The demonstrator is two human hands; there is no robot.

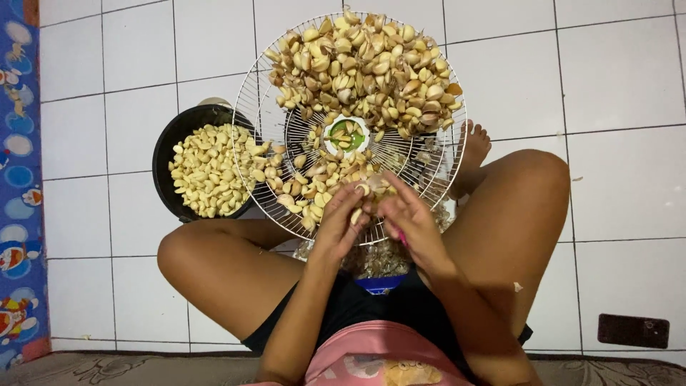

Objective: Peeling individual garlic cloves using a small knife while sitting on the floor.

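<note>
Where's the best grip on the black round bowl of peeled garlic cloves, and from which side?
Take the black round bowl by its bare rim on the far-left arc, coming in from the left. The round white wire rack heaped with unpeeled garlic overlaps its right edge, and a knee sits just below it, so only that side looks free. Probably needs lifting level; it's full.
</note>
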